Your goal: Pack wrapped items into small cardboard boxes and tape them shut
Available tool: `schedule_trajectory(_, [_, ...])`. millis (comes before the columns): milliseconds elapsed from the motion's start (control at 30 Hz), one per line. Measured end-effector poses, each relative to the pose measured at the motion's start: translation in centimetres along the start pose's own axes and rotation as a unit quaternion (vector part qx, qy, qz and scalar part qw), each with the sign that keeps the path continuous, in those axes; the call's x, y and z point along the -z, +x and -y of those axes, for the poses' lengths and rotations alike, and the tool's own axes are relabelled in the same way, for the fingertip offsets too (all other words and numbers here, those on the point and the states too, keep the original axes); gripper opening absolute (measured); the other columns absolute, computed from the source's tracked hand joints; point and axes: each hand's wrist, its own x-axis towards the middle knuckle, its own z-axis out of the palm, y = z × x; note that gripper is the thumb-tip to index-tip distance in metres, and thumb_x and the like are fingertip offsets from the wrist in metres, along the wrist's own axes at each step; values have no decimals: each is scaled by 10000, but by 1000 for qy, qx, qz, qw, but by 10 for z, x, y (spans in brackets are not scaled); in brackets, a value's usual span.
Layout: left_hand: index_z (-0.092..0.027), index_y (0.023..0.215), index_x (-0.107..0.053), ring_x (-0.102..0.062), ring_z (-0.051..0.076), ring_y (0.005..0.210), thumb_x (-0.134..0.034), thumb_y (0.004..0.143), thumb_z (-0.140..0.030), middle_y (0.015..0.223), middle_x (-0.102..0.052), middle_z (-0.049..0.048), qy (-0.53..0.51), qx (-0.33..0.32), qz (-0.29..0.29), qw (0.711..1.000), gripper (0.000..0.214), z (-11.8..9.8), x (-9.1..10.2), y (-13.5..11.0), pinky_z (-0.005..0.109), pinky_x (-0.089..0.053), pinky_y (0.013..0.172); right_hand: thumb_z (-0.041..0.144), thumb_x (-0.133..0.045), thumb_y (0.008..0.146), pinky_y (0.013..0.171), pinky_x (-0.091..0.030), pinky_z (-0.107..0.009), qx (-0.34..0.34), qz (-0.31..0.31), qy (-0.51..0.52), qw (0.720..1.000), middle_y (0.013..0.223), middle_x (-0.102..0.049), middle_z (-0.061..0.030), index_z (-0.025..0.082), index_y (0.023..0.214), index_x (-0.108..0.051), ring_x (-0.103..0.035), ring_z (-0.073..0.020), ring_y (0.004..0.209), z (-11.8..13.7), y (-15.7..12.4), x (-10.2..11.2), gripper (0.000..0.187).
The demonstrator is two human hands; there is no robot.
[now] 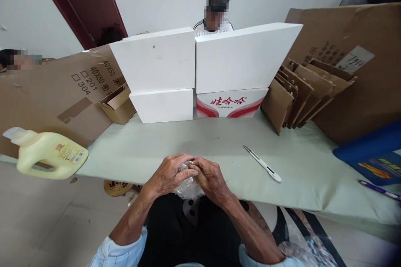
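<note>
Both hands meet at the near edge of the green-covered table (216,139), closed around crumpled clear plastic wrap (189,187). My left hand (172,173) grips the wrap from the left, its thumb pointing right across it. From the other side my right hand (210,177) curls over the same wrap, its fingers touching those of the left. The wrap hangs down toward my lap; whatever lies under the fingers is hidden. To the right of the hands, a white craft knife (263,164) lies slanted on the cloth.
White boxes (156,64) and a red-and-white carton (232,103) form a wall at the back. Folded cardboard pieces (300,91) lean at right, near a blue container (372,154) and a pen (380,190). A yellow jug (53,154) stands left. Another person (216,12) sits behind the boxes.
</note>
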Motion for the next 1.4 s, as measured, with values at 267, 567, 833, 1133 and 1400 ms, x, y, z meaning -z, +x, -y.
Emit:
schedule_trajectory(267, [-216,1171,-753,-760,214,1043,-707,991,-398,1161,-817,62,-43,-1,-113,993,260,11,-16,-12,286,-552,914,306,-669,1023,705,-531,-267,-82,-47,32,995,909,-797,-24,228,1044,-771,-696,-163,756,7,0,-1,130])
schedule_trajectory(567, [-207,1078,-748,-734,183,880,-709,958,-445,1011,-812,35,-86,53,-186,977,269,9,-23,-11,259,-552,800,384,-635,1043,755,-566,-280,-99,-52,59,992,955,-818,-35,254,990,-793,-750,-184,846,9,9,5,212])
schedule_trajectory(833, [-180,1102,-681,-713,200,933,-743,913,-596,1073,-766,73,-201,106,-267,937,462,8,-11,-13,258,-570,782,483,-682,1006,717,-550,-267,-161,-80,132,975,922,-717,-38,221,1006,-759,-652,-175,822,13,-2,15,274])
schedule_trajectory(1133, [-179,1112,-727,-700,184,852,-774,899,-533,976,-777,43,-191,89,-227,951,416,5,-13,-19,260,-569,756,320,-703,1008,751,-544,-291,-70,-95,60,991,962,-739,-38,247,1011,-773,-664,-179,856,33,7,24,101])
schedule_trajectory(1400, [-189,1075,-730,-663,153,789,-784,899,-473,923,-757,12,-198,65,-267,941,339,1,-23,-24,231,-541,713,288,-700,1015,696,-471,-291,-69,-120,88,986,812,-656,-8,243,850,-759,-591,-156,757,41,8,25,181])
